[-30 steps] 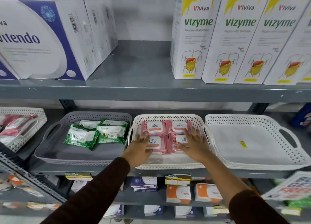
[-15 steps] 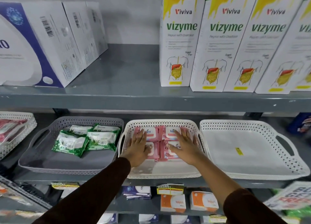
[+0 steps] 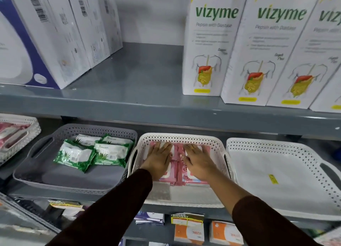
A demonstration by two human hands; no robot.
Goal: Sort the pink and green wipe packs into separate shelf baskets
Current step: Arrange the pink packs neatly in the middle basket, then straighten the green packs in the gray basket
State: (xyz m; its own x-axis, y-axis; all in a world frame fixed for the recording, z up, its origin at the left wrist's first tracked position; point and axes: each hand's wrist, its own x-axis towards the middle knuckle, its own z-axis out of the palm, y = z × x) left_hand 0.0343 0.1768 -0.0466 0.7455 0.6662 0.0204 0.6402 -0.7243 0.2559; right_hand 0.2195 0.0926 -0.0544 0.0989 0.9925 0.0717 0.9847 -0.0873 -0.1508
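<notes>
Several pink wipe packs (image 3: 178, 164) lie flat in the white perforated basket (image 3: 217, 144) in the middle of the lower shelf. My left hand (image 3: 158, 159) and my right hand (image 3: 198, 160) both rest flat on top of these packs, fingers spread and pointing toward the back, gripping nothing. Much of the pink packs is hidden under my hands. Several green wipe packs (image 3: 92, 153) lie in the grey basket (image 3: 36, 172) to the left.
A white perforated tray (image 3: 276, 172) with a small yellow sticker sits to the right. Another white basket (image 3: 22, 133) with pink items is at far left. The shelf above holds Vizyme cartons (image 3: 212, 42) and white-blue boxes (image 3: 46, 33). Small boxes fill the shelf below.
Both hands have slid farther back into the white basket over the pink packs, which now sit deeper in it. The camera has moved closer and tilted up.
</notes>
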